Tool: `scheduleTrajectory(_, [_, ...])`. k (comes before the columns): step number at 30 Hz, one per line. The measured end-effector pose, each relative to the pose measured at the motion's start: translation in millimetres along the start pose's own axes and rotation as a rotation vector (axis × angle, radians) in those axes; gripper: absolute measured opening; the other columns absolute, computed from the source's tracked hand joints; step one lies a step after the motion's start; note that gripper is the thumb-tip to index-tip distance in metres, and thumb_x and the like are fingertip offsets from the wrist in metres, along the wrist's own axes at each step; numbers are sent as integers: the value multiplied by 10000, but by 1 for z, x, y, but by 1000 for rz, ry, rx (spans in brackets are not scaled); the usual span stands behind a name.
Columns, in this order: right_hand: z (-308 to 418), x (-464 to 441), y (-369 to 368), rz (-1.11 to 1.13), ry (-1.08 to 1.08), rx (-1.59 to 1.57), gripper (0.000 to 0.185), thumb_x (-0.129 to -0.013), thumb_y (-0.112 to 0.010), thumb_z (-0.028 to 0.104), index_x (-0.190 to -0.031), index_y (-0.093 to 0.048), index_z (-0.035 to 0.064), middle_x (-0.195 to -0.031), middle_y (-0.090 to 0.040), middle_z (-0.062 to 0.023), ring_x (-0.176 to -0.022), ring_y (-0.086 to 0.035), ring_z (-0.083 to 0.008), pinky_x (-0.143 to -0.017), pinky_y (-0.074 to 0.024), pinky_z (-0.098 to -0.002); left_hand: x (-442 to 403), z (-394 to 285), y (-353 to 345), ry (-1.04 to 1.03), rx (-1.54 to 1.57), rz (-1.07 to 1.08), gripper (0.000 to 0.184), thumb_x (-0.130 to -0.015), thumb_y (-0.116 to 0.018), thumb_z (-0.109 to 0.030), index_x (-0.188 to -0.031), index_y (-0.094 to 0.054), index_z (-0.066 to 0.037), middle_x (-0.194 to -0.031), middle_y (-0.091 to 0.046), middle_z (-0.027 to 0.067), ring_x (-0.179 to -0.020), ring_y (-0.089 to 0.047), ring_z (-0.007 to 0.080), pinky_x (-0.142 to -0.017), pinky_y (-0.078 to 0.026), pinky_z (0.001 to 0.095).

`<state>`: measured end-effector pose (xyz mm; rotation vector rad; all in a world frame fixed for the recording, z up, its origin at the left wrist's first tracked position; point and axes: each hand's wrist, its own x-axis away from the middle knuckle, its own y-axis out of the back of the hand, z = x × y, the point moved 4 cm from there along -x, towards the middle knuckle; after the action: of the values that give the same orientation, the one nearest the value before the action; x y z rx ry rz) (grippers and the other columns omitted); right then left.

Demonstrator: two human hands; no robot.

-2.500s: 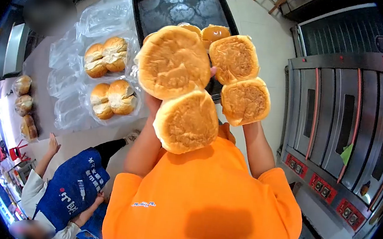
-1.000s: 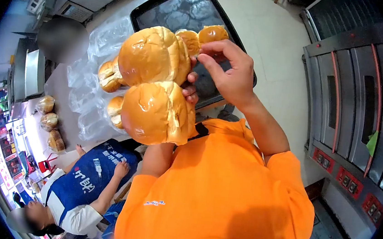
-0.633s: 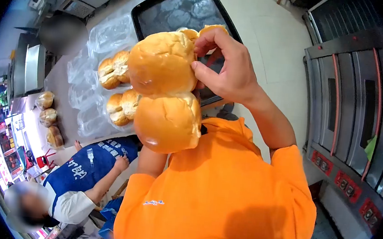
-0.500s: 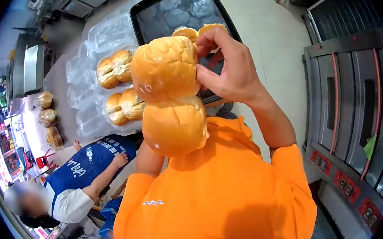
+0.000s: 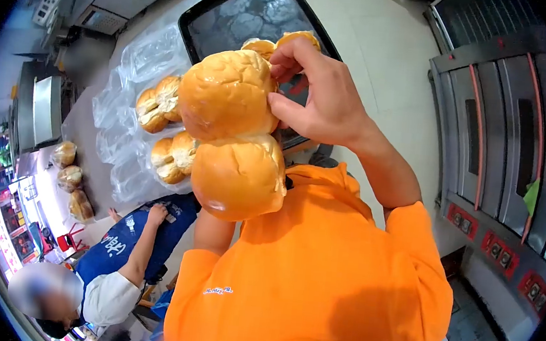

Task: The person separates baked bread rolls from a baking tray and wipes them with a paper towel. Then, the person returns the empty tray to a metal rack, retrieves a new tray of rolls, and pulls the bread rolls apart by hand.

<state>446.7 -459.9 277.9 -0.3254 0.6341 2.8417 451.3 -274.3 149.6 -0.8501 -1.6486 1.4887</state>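
A large golden double bun (image 5: pixel 230 98), two rounded lobes joined together, is held up close in front of my orange shirt. My right hand (image 5: pixel 321 100) is at the right edge of the upper lobe, its thumb and fingers closed on that side. My left forearm (image 5: pixel 212 233) rises behind the lower lobe; the left hand itself is hidden by the bread. Beyond my right hand, more buns (image 5: pixel 300 40) show at a black baking tray (image 5: pixel 187 39). To the left, split-topped buns (image 5: pixel 157 103) and another pair (image 5: pixel 173 155) lie on clear plastic bags (image 5: pixel 120 102).
Three wrapped buns (image 5: pixel 71 180) sit at the table's left side. A co-worker in a blue apron (image 5: pixel 117 241) stands at lower left, one hand (image 5: pixel 157 214) near the table edge. A metal deck oven (image 5: pixel 498 125) with red control panels (image 5: pixel 500 250) stands at right.
The view has shifted slightly, and the double bun and my right hand sit a little further left. The co-worker's arm and head have moved. My grip looks the same.
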Motion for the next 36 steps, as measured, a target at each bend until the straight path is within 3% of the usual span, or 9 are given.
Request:
scheduleTrajectory(6, [-5,1,-2,66,-35,58,339,-807,-711,48,-1117,-573,44,-932,-710,-81,-852,-721,-212,-741,-582,-311,-5,-9,4,24,-42,5,917,-990,-546,-616,-1590,-263,17,-1296,-535,316,-960,-674,429,-836,-554,482])
scheduleTrajectory(12, [-26,15,5,-174,-85,-39,163,-838,-560,-32,-980,-608,31,-759,-699,-89,-695,-712,-245,-672,-569,-354,-11,-23,12,-9,-145,-83,949,-977,-551,-642,-1587,-264,25,-1303,-532,334,-957,-674,452,-830,-558,496])
scheduleTrajectory(15, [-37,28,24,-378,-103,-68,201,-881,-448,-66,-875,-632,15,-723,-540,32,-672,-481,-50,-613,-402,-220,-4,-15,-2,203,1,197,999,-953,-626,-598,-1616,-201,17,-1305,-543,256,-960,-680,352,-874,-544,473])
scheduleTrajectory(18, [-37,38,38,-381,-168,-125,204,-931,-443,-39,-865,-628,17,-727,-544,33,-682,-492,-49,-621,-404,-216,0,-18,-3,108,13,187,989,-961,-625,-580,-1620,-185,13,-1308,-536,251,-949,-683,355,-868,-543,483])
scheduleTrajectory(19, [-39,38,35,-389,-135,-99,133,-967,-563,5,-883,-667,13,-754,-597,29,-691,-530,-44,-631,-428,-210,1,-18,-3,96,29,179,1005,-960,-624,-584,-1624,-165,13,-1302,-531,244,-942,-685,354,-858,-541,478])
scheduleTrajectory(23, [-17,37,12,-179,-80,-105,128,-883,-786,41,-998,-741,9,-882,-735,-27,-746,-658,-61,-692,-524,-214,1,-16,-14,87,-16,160,930,-980,-597,-567,-1611,-218,2,-1290,-527,240,-946,-682,342,-841,-543,454])
scheduleTrajectory(25, [-3,31,5,-144,-42,-101,136,-881,-780,34,-1009,-743,9,-906,-742,-41,-756,-672,-72,-688,-534,-221,-1,-15,-13,49,7,265,1025,-963,-562,-658,-1594,-212,70,-1322,-525,320,-994,-674,427,-800,-560,522])
scheduleTrajectory(30, [8,17,-1,-109,213,-43,311,-858,-762,69,-1143,-638,65,-1059,-703,-79,-703,-707,-192,-634,-575,-306,0,-4,-15,47,18,211,951,-978,-556,-622,-1586,-247,40,-1313,-524,295,-976,-675,397,-802,-557,494])
scheduleTrajectory(36, [14,17,9,41,122,60,410,-835,-717,66,-1211,-554,88,-1061,-678,-105,-732,-707,-257,-673,-579,-364,5,12,-21,55,20,141,864,-996,-550,-580,-1577,-287,5,-1302,-523,266,-954,-678,362,-805,-554,461])
